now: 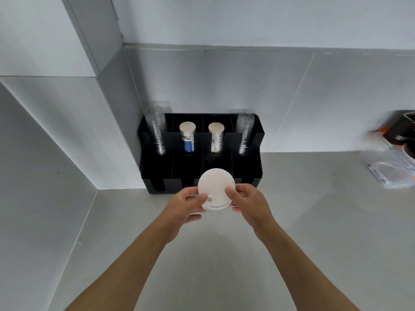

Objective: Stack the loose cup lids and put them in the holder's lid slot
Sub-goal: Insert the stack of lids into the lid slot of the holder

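A stack of white round cup lids (216, 187) is held in front of the black cup holder (247, 171), just above the counter. My left hand (187, 204) grips its left edge with the thumb on top. My right hand (247, 202) grips its right edge the same way. Only the top lid shows; how many lie under it I cannot tell. The stack covers the holder's front edge at the middle right compartment. The holder's front row of slots looks dark and I cannot see inside it.
In the holder's back row stand two stacks of clear plastic cups (156, 129) (244, 133) and two stacks of paper cups (187, 136) (216, 136). A clear plastic bag (390, 173) and a dark object (402, 129) lie at the right. Grey wall tiles close the corner at left.
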